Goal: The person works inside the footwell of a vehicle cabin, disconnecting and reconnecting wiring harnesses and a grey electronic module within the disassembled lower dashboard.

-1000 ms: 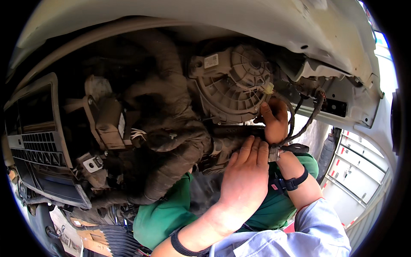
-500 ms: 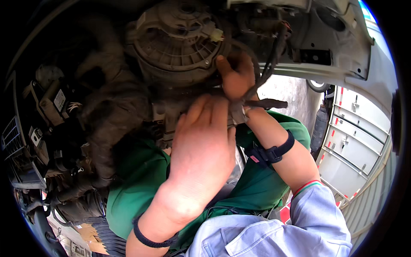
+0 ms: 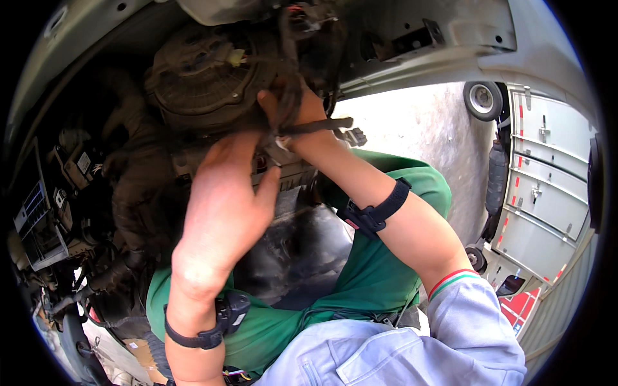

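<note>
A dusty round blower motor with a ribbed face and a pale connector sits under the dashboard. My right hand is raised at its right edge, the thumb standing up; dark cables cross in front and hide most of its fingers. Lower down, my left hand reaches to the housing beneath the blower, back toward me. Its fingers stretch forward with the tips in shadow, and the thumb stands apart. Between the hands hangs a taped wiring harness, whose loose end has a grey plug lying over my right wrist.
Dark ducting runs down the left side. Further left are brackets and a metal-framed unit. A metal panel edge crosses above right. Outside stands a white box truck. My green-trousered knees are bent below the work.
The view has shifted, so the blower and both hands appear further left and more of the truck shows. My left thumb has spread from the fingers. The right hand stays beside the blower.
</note>
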Tool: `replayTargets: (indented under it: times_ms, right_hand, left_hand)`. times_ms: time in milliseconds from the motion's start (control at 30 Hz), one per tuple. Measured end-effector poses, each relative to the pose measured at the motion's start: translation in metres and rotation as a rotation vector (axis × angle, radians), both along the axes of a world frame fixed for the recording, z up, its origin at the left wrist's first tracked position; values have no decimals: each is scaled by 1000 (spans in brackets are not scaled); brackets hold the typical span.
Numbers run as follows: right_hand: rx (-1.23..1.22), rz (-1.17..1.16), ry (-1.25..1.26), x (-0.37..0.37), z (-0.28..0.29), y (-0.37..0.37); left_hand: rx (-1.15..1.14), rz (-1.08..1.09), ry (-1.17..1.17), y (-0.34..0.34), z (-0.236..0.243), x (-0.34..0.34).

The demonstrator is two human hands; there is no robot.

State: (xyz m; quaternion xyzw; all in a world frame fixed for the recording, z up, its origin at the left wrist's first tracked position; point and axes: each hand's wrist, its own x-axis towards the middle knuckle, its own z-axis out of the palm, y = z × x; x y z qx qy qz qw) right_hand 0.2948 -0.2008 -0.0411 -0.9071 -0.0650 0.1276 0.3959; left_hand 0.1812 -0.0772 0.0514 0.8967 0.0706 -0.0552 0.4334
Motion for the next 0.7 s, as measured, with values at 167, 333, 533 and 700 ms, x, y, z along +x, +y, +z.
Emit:
replayTargets:
  times_ms: [167, 333, 533, 700]
  right_hand:
    - [112, 24, 141, -5, 26, -27]
    - [338, 42, 78, -2, 19, -60]
    - [344, 7, 122, -6, 33, -68]
    - [313, 6, 104, -4, 33, -69]
  left_hand:
    - [72, -32, 17, -4, 5, 4]
    - [142, 10, 122, -13, 11, 7]
    - [137, 39, 283, -24, 24, 18]
    - [143, 21, 313, -27, 29, 22]
